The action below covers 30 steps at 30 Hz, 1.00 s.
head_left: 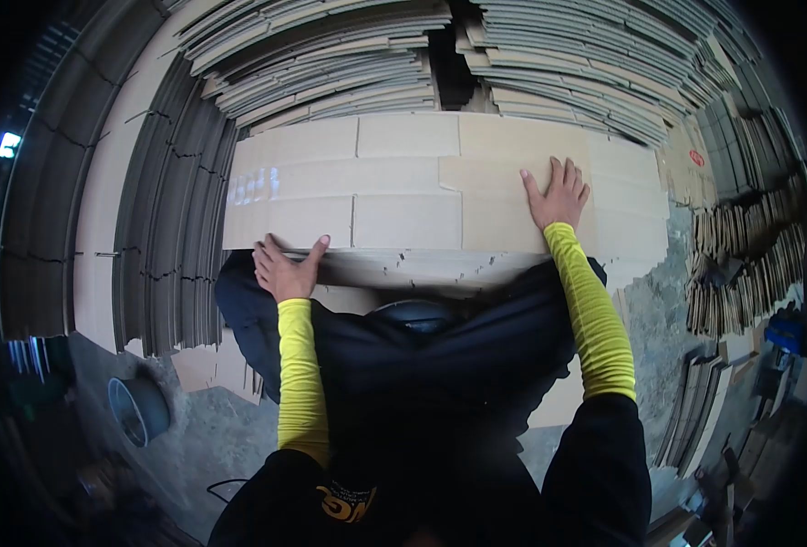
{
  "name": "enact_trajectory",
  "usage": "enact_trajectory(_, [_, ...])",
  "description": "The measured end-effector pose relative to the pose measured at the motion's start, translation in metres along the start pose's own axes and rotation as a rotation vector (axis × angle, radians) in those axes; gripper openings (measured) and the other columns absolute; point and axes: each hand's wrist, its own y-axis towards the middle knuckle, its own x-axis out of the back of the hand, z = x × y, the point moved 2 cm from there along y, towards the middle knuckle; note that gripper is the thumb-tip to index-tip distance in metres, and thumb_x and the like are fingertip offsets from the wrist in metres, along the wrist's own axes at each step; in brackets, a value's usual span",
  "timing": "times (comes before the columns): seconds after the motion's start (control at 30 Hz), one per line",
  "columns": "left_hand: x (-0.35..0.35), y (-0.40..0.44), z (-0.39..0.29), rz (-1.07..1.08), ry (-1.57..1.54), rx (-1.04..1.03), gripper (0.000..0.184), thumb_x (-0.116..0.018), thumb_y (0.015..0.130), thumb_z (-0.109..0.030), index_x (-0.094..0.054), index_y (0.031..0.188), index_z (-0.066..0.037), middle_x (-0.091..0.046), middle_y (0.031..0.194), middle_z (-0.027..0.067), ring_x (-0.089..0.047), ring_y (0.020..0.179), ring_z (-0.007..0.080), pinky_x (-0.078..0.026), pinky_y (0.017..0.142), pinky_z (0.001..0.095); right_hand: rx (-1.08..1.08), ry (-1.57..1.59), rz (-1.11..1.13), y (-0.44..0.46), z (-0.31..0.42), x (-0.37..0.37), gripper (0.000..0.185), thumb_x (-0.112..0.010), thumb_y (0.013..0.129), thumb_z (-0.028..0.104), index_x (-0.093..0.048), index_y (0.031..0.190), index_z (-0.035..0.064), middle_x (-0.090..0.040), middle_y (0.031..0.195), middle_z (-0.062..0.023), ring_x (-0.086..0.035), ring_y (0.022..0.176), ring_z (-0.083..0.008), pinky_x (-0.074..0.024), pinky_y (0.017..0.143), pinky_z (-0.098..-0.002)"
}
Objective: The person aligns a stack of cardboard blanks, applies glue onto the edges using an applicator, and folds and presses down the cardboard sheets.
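A wide pile of flat cardboard sheets (403, 182) lies across my lap side, its top sheet pale brown with slots and crease lines. At its near left edge rests my left hand (287, 270), fingers apart, thumb and fingertips touching the edge. My right hand (560, 193) lies flat on the right part of the top sheet, fingers spread. Neither hand is closed around anything. Both forearms are in yellow sleeves.
Tall stacks of folded cardboard (331, 64) stand beyond the pile, with more upright stacks (171, 201) at the left. Ragged cardboard bundles (745, 251) are at the right. A round grey tub (139, 410) sits on the floor at the lower left.
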Motion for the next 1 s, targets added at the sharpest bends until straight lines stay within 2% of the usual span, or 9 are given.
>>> enact_trajectory(0.17, [0.006, -0.001, 0.001, 0.061, -0.085, 0.004, 0.122, -0.078, 0.065, -0.077, -0.034, 0.153, -0.004, -0.030, 0.157, 0.0318, -0.032, 0.145, 0.0463, -0.024, 0.119, 0.0533, -0.002, -0.017, 0.016, -0.002, -0.001, 0.000, 0.087, -0.048, 0.090, 0.073, -0.046, 0.149, 0.0095, -0.034, 0.160, -0.0212, -0.025, 0.150, -0.0380, -0.0127, 0.122, -0.0590])
enact_trajectory(0.27, [0.000, 0.002, 0.003, 0.001, -0.210, -0.048, 0.114, -0.089, 0.066, -0.060, -0.036, 0.150, -0.004, -0.035, 0.150, 0.0339, -0.036, 0.140, 0.0462, -0.034, 0.115, 0.0501, -0.001, -0.022, 0.032, 0.000, -0.001, 0.001, 0.089, -0.048, 0.089, 0.074, -0.045, 0.150, 0.0096, -0.033, 0.160, -0.0215, -0.025, 0.151, -0.0379, -0.0116, 0.122, -0.0591])
enact_trajectory(0.5, [0.011, -0.001, -0.008, -0.044, -0.313, -0.036, 0.113, -0.098, 0.060, -0.042, -0.036, 0.147, -0.004, -0.035, 0.145, 0.0298, -0.034, 0.135, 0.0445, -0.034, 0.113, 0.0509, 0.001, -0.019, 0.026, 0.000, -0.001, -0.001, 0.088, -0.049, 0.089, 0.074, -0.046, 0.149, 0.0101, -0.032, 0.161, -0.0211, -0.025, 0.151, -0.0374, -0.0121, 0.121, -0.0607])
enact_trajectory(0.63, [0.026, -0.016, -0.024, -0.213, -0.346, -0.141, 0.109, -0.099, 0.060, -0.036, -0.037, 0.144, -0.005, -0.029, 0.149, 0.0284, -0.027, 0.140, 0.0447, -0.032, 0.112, 0.0530, 0.005, -0.021, 0.029, 0.000, 0.000, 0.001, 0.087, -0.050, 0.089, 0.074, -0.046, 0.148, 0.0104, -0.033, 0.160, -0.0211, -0.025, 0.151, -0.0373, -0.0127, 0.121, -0.0608])
enact_trajectory(0.7, [0.038, -0.028, -0.041, -0.485, -0.190, -0.392, 0.103, -0.098, 0.063, -0.031, -0.039, 0.144, -0.007, -0.030, 0.149, 0.0263, -0.028, 0.140, 0.0434, -0.032, 0.112, 0.0538, 0.007, -0.022, 0.026, -0.001, 0.000, 0.001, 0.087, -0.050, 0.089, 0.074, -0.046, 0.148, 0.0103, -0.033, 0.160, -0.0212, -0.025, 0.151, -0.0375, -0.0127, 0.121, -0.0608])
enact_trajectory(0.77, [0.042, -0.039, -0.063, -0.631, -0.425, -0.686, 0.088, -0.090, 0.073, -0.009, -0.036, 0.142, -0.009, -0.032, 0.147, 0.0230, -0.035, 0.137, 0.0404, -0.035, 0.111, 0.0533, 0.016, -0.025, 0.023, 0.000, 0.000, 0.000, 0.087, -0.050, 0.089, 0.074, -0.046, 0.149, 0.0103, -0.033, 0.160, -0.0213, -0.025, 0.150, -0.0377, -0.0127, 0.121, -0.0607])
enact_trajectory(0.87, [0.041, -0.057, -0.102, -0.494, -0.848, -0.844, 0.076, -0.081, 0.079, 0.001, -0.034, 0.138, -0.008, -0.039, 0.140, 0.0202, -0.048, 0.126, 0.0350, -0.042, 0.106, 0.0484, 0.016, -0.029, 0.018, -0.001, 0.000, -0.001, 0.088, -0.050, 0.089, 0.073, -0.046, 0.149, 0.0100, -0.033, 0.160, -0.0216, -0.025, 0.150, -0.0383, -0.0125, 0.121, -0.0607])
enact_trajectory(0.93, [0.026, -0.071, -0.125, -0.289, -1.042, -0.889, 0.062, -0.077, 0.085, -0.004, -0.041, 0.136, -0.003, -0.057, 0.122, 0.0189, -0.060, 0.106, 0.0327, -0.049, 0.096, 0.0433, 0.007, -0.024, 0.034, -0.001, 0.000, 0.001, 0.088, -0.049, 0.089, 0.073, -0.045, 0.149, 0.0094, -0.032, 0.160, -0.0219, -0.025, 0.150, -0.0388, -0.0126, 0.121, -0.0606])
enact_trajectory(1.0, [0.038, -0.085, -0.160, -0.165, -0.827, -0.785, 0.029, -0.073, 0.088, -0.008, -0.063, 0.114, -0.001, -0.065, 0.107, 0.0152, -0.061, 0.099, 0.0301, -0.050, 0.085, 0.0377, 0.014, -0.011, 0.028, -0.001, 0.001, 0.000, 0.088, -0.049, 0.089, 0.073, -0.045, 0.149, 0.0091, -0.032, 0.160, -0.0220, -0.025, 0.150, -0.0389, -0.0123, 0.121, -0.0606])
